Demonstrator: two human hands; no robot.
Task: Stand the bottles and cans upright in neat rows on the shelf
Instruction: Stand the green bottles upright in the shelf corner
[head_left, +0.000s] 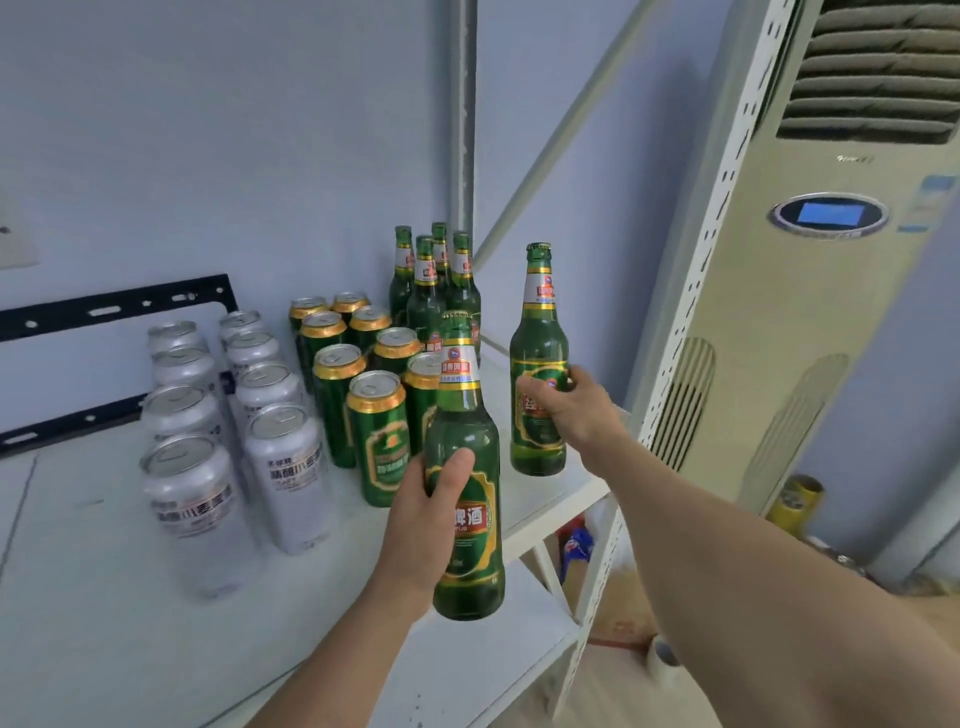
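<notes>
My left hand (426, 525) grips a green beer bottle (467, 441) by its label, upright, held above the white shelf (104, 623) near its front. My right hand (566, 405) holds a second green bottle (537, 332) upright at the shelf's right edge; I cannot tell whether its base touches the shelf. Several more green bottles (428, 291) stand at the back right corner. In front of them are two rows of green and gold cans (376, 436). To their left stand two rows of silver cans (285, 478).
A perforated white upright (691, 291) bounds the shelf on the right, with a tall beige air conditioner (831, 312) beyond it. A black metal bracket (104, 312) lies against the wall at the back left. Boxes and packets (576, 551) sit below the shelf.
</notes>
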